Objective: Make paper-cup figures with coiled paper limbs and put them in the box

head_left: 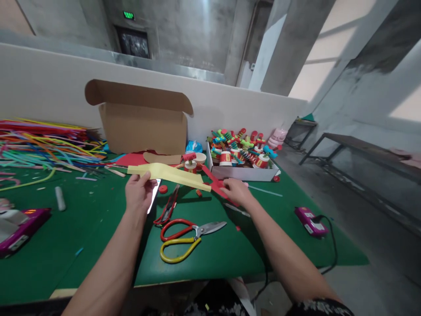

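My left hand (140, 191) pinches the left part of a long, pale yellow paper strip (167, 173) between thumb and fingers, holding it above the table. My right hand (237, 192) is closed on a red strip (215, 181), whose material I cannot make out; the yellow strip's right end lies beside it. Scissors (196, 230) with one red and one yellow handle lie nearest my body. Red-handled pliers (168, 206) rest just beyond them. Behind the yellow strip stands a small cup-shaped figure (190, 166) with a red top.
A white box (243, 174) full of colourful spring-and-cup figures stands at the back right. An open cardboard box (144, 129) is behind my left hand. Colourful pipe cleaners (49, 147) heap at the left. Purple power strips (311, 221) sit at both sides of the green table (108, 219).
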The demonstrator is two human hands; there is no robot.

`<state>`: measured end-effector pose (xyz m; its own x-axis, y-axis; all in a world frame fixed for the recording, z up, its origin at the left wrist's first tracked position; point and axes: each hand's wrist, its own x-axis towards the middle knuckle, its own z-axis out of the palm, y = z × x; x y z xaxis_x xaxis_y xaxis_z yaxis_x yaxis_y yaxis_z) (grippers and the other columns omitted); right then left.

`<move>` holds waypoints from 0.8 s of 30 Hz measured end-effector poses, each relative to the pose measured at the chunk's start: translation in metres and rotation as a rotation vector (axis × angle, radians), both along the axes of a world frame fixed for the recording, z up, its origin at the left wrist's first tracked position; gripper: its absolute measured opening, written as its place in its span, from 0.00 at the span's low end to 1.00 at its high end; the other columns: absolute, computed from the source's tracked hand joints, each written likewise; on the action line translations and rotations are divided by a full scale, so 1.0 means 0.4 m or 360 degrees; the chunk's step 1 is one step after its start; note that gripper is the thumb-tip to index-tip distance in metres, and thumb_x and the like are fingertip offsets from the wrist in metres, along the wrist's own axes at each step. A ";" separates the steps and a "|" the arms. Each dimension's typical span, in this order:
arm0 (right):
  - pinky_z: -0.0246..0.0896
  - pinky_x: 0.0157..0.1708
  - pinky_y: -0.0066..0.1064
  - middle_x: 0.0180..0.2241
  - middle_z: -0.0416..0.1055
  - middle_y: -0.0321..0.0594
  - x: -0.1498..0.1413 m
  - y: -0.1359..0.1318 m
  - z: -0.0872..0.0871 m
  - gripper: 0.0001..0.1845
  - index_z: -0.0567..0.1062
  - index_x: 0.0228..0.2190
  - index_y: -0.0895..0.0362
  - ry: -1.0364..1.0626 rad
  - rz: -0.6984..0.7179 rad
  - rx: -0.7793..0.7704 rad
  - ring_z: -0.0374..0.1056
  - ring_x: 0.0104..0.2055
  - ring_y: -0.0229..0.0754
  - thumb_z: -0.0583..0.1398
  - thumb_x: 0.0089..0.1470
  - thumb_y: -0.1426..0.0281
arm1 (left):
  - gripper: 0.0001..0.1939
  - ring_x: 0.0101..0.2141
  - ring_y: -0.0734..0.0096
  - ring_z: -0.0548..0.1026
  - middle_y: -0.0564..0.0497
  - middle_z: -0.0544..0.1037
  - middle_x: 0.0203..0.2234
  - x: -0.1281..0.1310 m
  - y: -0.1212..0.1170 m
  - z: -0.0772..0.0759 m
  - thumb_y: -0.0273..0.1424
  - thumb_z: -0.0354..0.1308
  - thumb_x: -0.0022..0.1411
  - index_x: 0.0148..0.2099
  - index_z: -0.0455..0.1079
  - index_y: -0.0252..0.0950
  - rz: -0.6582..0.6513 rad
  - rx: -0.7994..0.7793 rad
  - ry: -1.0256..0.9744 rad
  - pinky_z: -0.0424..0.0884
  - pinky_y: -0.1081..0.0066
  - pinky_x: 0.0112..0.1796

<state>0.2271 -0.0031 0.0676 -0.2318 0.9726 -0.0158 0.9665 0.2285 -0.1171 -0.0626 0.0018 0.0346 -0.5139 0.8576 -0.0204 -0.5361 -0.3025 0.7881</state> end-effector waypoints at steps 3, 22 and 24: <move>0.52 0.31 0.28 0.37 0.75 0.43 0.045 0.011 0.053 0.10 0.76 0.35 0.56 -0.0095 -0.0231 -0.0008 0.69 0.38 0.42 0.55 0.60 0.66 | 0.20 0.15 0.80 0.68 0.62 0.67 0.14 -0.005 0.002 0.001 0.23 0.65 0.40 0.22 0.53 0.37 0.0033 0.0011 -0.0036 0.66 0.79 0.19; 0.57 0.39 0.36 0.39 0.72 0.44 -0.225 -0.196 -0.042 0.14 0.73 0.38 0.58 -0.0005 0.1188 -0.0226 0.63 0.43 0.47 0.60 0.51 0.64 | 0.22 0.14 0.81 0.66 0.63 0.65 0.13 -0.004 0.009 -0.011 0.26 0.67 0.37 0.23 0.52 0.37 0.0009 -0.0021 0.0020 0.63 0.80 0.18; 0.57 0.38 0.36 0.39 0.72 0.45 -0.246 -0.188 -0.044 0.13 0.73 0.37 0.59 -0.0117 0.1199 -0.0185 0.64 0.42 0.48 0.60 0.51 0.65 | 0.22 0.14 0.81 0.66 0.63 0.66 0.13 -0.003 0.009 -0.014 0.26 0.67 0.37 0.23 0.51 0.37 0.0004 -0.0020 0.0024 0.63 0.79 0.18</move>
<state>0.1287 -0.0782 0.0500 -0.8261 0.5433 -0.1494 0.5607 0.8190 -0.1218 -0.0638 0.0055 0.0292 -0.5163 0.8561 -0.0234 -0.5234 -0.2937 0.7999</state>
